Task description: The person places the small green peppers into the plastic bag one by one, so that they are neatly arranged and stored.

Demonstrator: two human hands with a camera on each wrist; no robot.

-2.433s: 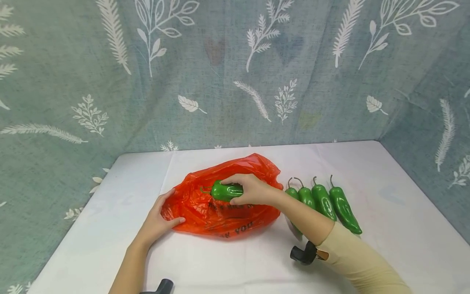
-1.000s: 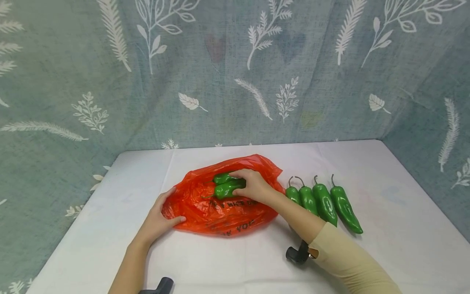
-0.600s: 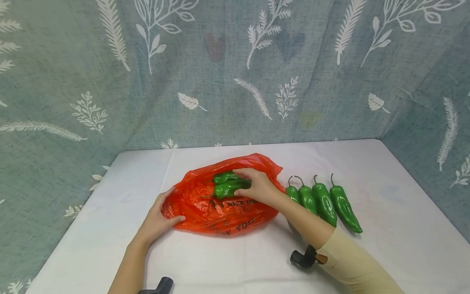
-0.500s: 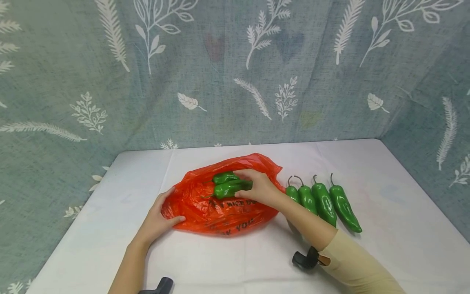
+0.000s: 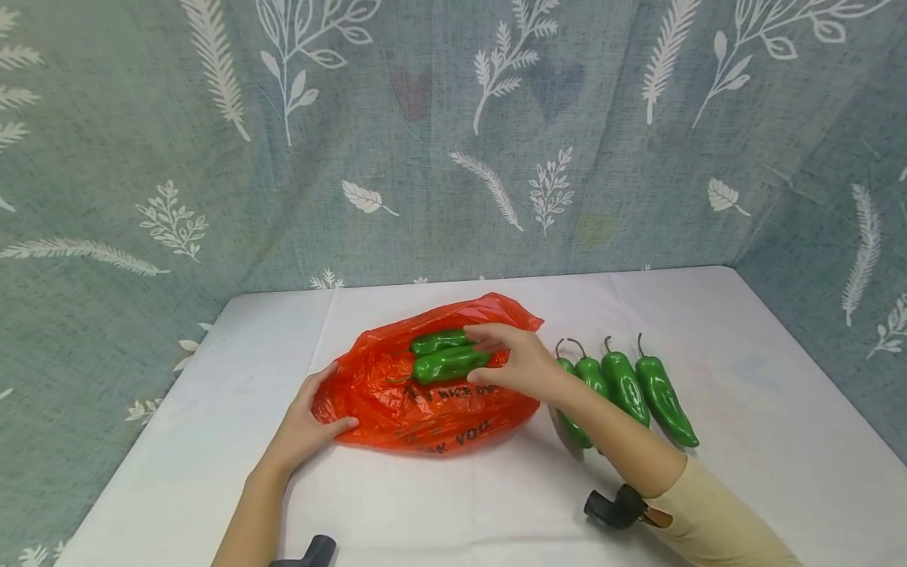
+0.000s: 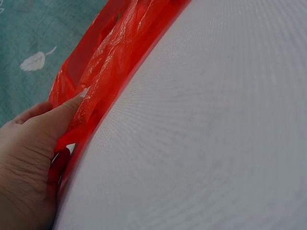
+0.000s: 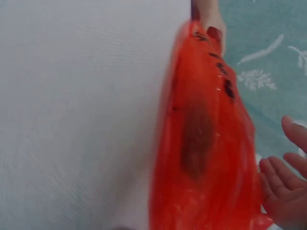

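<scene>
1. What has just changed: the right hand [image 5: 523,358] has let go of the near green chili pepper [image 5: 448,365]. Its thumb and fingers were around the pepper's tip end half a second ago; now they have drawn back to the right, and more of the pepper shows.
2. The right grip is loosely wide, thumb apart from the fingers, with nothing in it; the right wrist view also shows the fingers spread. Whether a fingertip grazes the pepper's tip, I cannot tell.
3. The near pepper lies inside the red plastic bag [image 5: 379,403], stem to the left, close alongside the far green chili pepper [image 5: 435,342], whose tip end is hidden behind the right hand.
4. The left hand [image 5: 305,417] has stayed at the bag's left end. Its grip is broad, holding the plastic with the thumb over the near edge and the fingers at the far one; how firmly, I cannot tell.
5. For the work in hand, I judge this pepper's placing as done: two are in the bag, while four green chili peppers [image 5: 625,387] lie in a row on the white-covered tabletop [image 5: 404,512], right of the bag, partly behind the right forearm [image 5: 616,425].
</scene>
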